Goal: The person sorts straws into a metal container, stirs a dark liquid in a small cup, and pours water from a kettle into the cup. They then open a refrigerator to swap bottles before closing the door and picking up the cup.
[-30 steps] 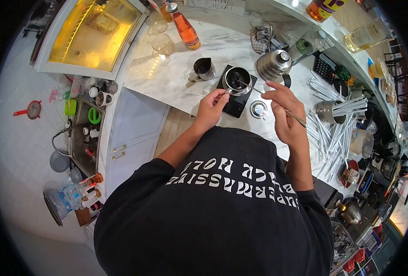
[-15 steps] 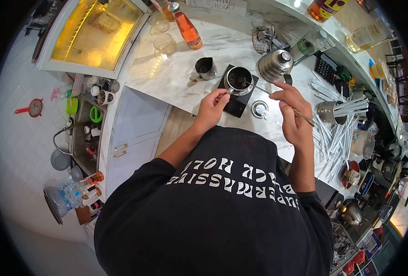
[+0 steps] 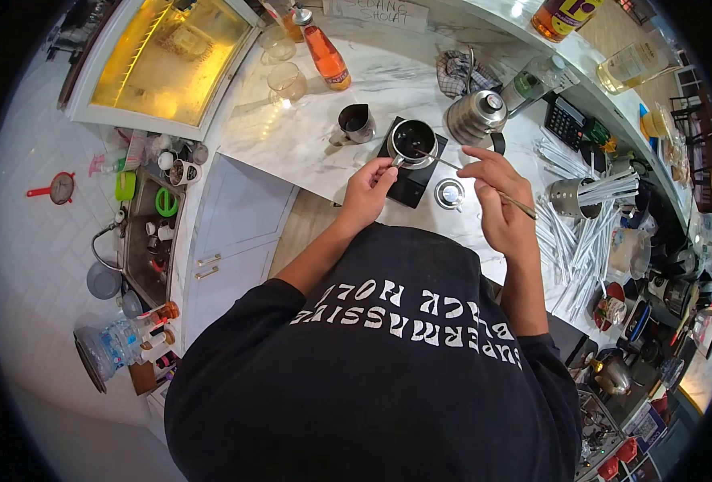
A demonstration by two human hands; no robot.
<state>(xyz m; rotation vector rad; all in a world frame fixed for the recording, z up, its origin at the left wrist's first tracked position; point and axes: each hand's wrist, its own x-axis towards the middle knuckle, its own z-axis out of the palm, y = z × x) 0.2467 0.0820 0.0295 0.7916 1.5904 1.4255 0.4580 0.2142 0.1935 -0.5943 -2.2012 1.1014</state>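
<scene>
The metal cup sits on the black scale at the table's near edge, its contents too dark to read. Its handle is mostly hidden by the left hand, fingers pinched together on it. One long spoon dips into the cup, bowl out of sight, shaft pinched in the right hand. Around them: one kettle, one small pitcher, one round lid and two glasses.

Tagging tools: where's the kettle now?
Head view: the kettle stands on the counter, to the right of the cup on the scale, just beyond the right hand holding the spoon.
</scene>
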